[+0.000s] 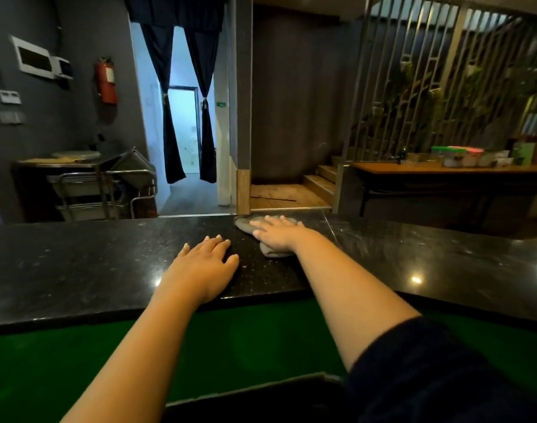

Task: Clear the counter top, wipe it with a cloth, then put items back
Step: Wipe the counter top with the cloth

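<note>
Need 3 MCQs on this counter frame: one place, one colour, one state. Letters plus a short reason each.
1. Where does the cloth lie?
A. on the black counter top, near its far edge
B. on the wooden side table
C. on the green surface below the counter

2. What colour is the cloth?
A. bright red
B. grey
C. white

3. How is the left hand?
A. curled round a bottle
B. pinching the cloth
C. flat on the counter top with straight fingers, holding nothing

Key:
1 A: the cloth sits on the dark stone under the right hand, close to the far rim.
2 B: the fabric showing around the right hand is dull grey.
3 C: the left palm lies flat on bare stone, apart from the cloth.
</note>
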Tool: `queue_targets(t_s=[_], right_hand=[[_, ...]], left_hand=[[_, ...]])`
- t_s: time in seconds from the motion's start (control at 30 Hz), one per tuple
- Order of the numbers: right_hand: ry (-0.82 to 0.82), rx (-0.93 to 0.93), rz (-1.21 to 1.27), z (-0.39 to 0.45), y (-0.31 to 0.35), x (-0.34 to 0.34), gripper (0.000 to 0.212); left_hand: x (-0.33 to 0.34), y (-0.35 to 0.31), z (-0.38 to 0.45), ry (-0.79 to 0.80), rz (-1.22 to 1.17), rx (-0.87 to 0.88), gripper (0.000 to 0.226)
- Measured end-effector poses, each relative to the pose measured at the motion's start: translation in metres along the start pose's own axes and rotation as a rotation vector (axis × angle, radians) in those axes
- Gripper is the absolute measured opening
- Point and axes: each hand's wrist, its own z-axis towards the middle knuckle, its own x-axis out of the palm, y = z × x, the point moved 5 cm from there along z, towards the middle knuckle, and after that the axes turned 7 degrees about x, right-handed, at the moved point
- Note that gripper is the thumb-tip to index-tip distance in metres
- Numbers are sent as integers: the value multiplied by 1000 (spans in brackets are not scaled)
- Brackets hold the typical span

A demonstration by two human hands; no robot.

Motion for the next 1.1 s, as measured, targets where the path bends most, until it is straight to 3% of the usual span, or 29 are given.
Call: queue_targets(t_s=[0.13, 0.33, 0.47, 0.83, 0.97, 1.03, 1.1], right_hand=[[30, -140, -41, 37, 20, -7, 51], [-34, 184, 72, 83, -73, -18, 68], [-41, 332, 70, 53, -83, -16, 66], [-83, 65, 131, -101, -40, -3, 57], [-219, 81, 280, -143, -82, -31, 77], [-189, 94, 251, -163, -111, -29, 101], [-100, 136, 157, -176, -140, -18, 116]], left_hand=[[-1, 1, 1, 5, 12, -17, 56], [1, 3, 0, -1, 3, -11, 55], [0, 4, 2, -10, -10, -12, 54], [-3, -5, -7, 28, 34, -39, 53], [-9, -17, -7, -150, -157, -75, 53], [-12, -51, -3, -280, -300, 1, 54], [-8, -105, 4, -291, -356, 125, 57]])
